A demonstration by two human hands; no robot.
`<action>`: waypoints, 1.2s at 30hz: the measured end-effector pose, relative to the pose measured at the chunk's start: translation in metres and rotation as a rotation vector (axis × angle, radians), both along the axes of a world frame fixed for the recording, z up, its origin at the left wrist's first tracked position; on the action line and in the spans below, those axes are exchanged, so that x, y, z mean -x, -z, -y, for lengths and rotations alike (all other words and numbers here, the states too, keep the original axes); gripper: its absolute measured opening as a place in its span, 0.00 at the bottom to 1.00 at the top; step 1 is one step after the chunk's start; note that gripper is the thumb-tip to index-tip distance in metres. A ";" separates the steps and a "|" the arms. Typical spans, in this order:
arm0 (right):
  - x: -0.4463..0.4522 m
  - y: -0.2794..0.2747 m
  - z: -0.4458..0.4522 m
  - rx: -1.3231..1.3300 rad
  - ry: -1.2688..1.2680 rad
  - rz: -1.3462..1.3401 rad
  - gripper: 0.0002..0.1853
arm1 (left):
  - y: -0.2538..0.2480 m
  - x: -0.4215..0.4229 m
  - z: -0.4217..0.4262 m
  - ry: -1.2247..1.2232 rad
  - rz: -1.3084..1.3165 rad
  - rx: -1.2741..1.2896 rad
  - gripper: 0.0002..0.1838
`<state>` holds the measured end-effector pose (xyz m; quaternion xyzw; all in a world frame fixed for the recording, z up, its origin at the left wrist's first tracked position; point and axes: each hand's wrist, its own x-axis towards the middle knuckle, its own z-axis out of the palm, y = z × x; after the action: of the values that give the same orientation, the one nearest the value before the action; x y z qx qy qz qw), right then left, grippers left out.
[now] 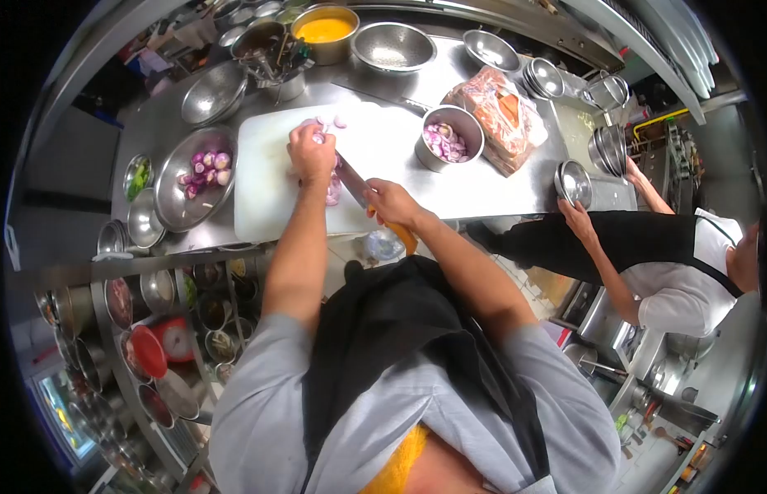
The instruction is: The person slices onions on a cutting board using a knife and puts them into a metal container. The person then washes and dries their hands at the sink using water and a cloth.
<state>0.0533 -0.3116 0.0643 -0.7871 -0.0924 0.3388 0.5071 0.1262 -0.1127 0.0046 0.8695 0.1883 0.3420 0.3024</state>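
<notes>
On the white cutting board, my left hand is closed over a purple onion, which is mostly hidden by the fingers. My right hand grips a kitchen knife whose blade lies beside the left hand; an orange-yellow handle shows below my fist. Sliced purple onion rests near the blade, and a few paler slices lie just beyond my left fingers. Left of the board, a wide steel bowl holds several peeled onions. A steel pot to the right contains cut onion pieces.
A plastic bag of reddish-brown food sits beyond the pot. Steel bowls and a pot of orange liquid line the back. Another person stands at right, holding metal bowls. Shelves of containers are lower left.
</notes>
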 end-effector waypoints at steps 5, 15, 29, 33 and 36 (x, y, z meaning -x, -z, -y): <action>-0.003 -0.034 0.033 0.040 -0.029 0.078 0.13 | -0.023 -0.009 0.029 -0.002 0.105 -0.003 0.13; -0.007 -0.074 0.164 0.170 0.178 0.394 0.10 | -0.089 -0.057 0.189 0.171 0.406 0.168 0.12; -0.014 -0.088 0.278 0.097 0.271 -0.027 0.11 | -0.062 -0.045 0.230 0.546 -0.291 0.223 0.14; -0.011 -0.094 0.290 -0.061 0.326 -0.201 0.12 | -0.072 -0.039 0.228 0.645 -0.319 0.023 0.15; -0.007 -0.098 0.298 -0.113 0.356 -0.270 0.14 | -0.059 -0.032 0.237 0.885 -0.243 -0.167 0.21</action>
<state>0.0600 -0.6091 0.1627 -0.7088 0.0977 0.3407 0.6099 0.1585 -0.3493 0.0640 0.9214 -0.1950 0.0896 0.3241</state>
